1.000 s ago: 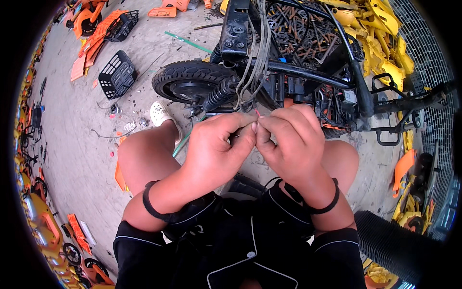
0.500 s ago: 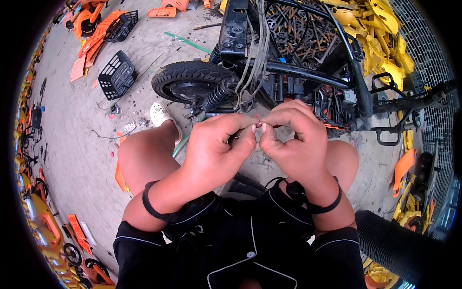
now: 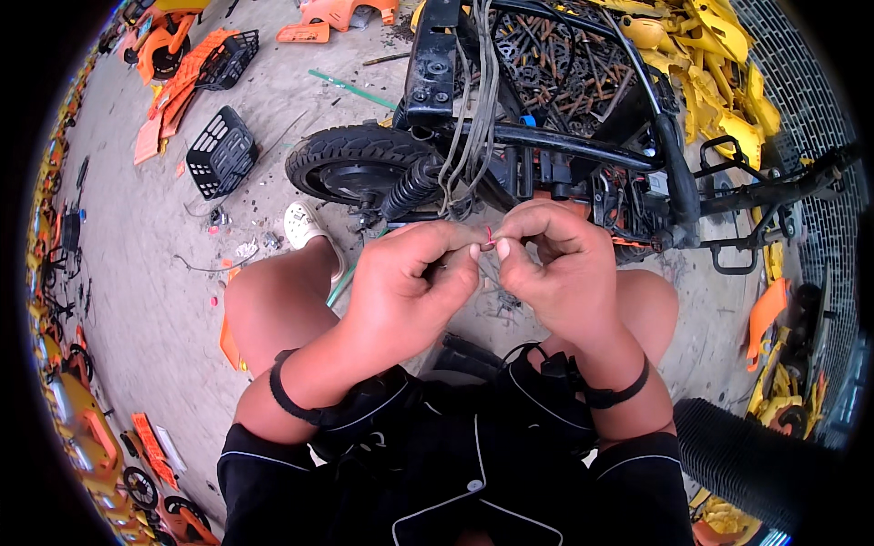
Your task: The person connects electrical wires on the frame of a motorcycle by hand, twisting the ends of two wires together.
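Between the fingertips of both hands is a thin red wire-like piece point(image 3: 490, 238), with a short end sticking up. My left hand point(image 3: 414, 278) pinches it from the left, thumb against forefinger. From the other side my right hand point(image 3: 555, 264) pinches it the same way, its fingers curled. The two hands almost meet in front of a stripped black scooter frame point(image 3: 574, 136). A bundle of grey cables point(image 3: 475, 109) hangs from the frame just beyond my fingers. Whether the red piece joins onto anything is hidden by my fingers.
The scooter's black wheel point(image 3: 355, 164) and spring shock absorber point(image 3: 414, 187) lie beyond my left hand. Rusty bolts and metal parts point(image 3: 555, 68) are heaped behind the frame. Yellow panels point(image 3: 710, 82) pile up at far right; a black basket point(image 3: 221, 153) sits at left.
My fingertips have drawn slightly apart, so more of the red piece shows between them. Both hands still pinch it, and the view has shifted a little.
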The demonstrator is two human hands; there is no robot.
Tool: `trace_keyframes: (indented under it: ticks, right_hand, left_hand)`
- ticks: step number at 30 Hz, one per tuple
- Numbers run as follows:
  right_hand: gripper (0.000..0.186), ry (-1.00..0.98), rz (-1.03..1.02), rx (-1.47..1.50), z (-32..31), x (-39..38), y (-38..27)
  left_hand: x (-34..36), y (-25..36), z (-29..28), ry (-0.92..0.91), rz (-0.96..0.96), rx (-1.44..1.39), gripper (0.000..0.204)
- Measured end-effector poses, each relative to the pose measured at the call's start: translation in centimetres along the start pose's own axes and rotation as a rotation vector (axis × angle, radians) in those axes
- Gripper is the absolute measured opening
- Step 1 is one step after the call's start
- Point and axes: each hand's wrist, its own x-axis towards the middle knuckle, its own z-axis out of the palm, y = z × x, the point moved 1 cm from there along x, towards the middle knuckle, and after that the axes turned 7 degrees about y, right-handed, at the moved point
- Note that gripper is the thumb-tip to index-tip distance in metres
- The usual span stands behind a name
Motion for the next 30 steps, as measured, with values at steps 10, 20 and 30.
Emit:
trace_keyframes:
  ticks: [10,20,30]
  right_hand:
    - [0.007,-0.088,0.135,0.231,-0.4,0.0,-0.4]
    - [0.006,-0.172,0.391,0.423,-1.2,0.4,-0.7]
    - [0.018,-0.307,0.48,0.708,-1.2,0.6,1.9]
  left_hand:
    - [0.2,0.0,-0.1,-0.027,0.016,-0.035,0.017]
    - [0.2,0.1,-0.3,-0.058,-0.028,-0.01,0.018]
    - [0.3,0.2,-0.5,-0.126,-0.052,-0.151,0.014]
